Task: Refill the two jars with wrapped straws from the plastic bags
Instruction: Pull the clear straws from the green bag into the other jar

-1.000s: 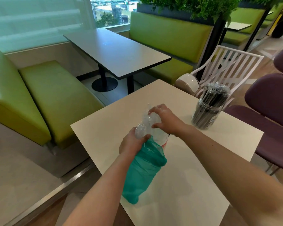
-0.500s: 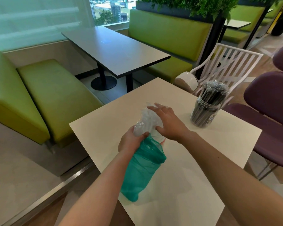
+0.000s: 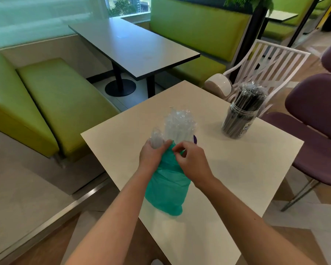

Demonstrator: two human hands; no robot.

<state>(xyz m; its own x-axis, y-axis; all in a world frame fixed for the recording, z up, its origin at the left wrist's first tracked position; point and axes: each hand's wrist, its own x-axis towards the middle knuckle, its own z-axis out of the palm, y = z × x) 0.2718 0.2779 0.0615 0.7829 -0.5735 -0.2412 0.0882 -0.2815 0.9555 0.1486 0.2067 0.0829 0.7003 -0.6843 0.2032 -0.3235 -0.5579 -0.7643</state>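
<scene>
Teal bag (image 3: 166, 188) now gripped by left hand (image 3: 153, 155) while right hand (image 3: 189, 159), down off the clear straws (image 3: 180, 125), pinches its mouth at 12 o'clock, likely baring more straws for the hidden jar

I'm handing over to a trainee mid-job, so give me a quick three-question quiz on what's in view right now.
1. True or false: the clear plastic jar of black wrapped straws stands to the right of the hands.
2. What does the left hand hold? A) teal plastic bag and a few clear wrapped straws; B) the jar; C) nothing.
3. Fill in: the right hand pinches the bag's ____.

Key: 1 true. 2 A. 3 top edge, below the bundle of clear wrapped straws standing above it.
</scene>
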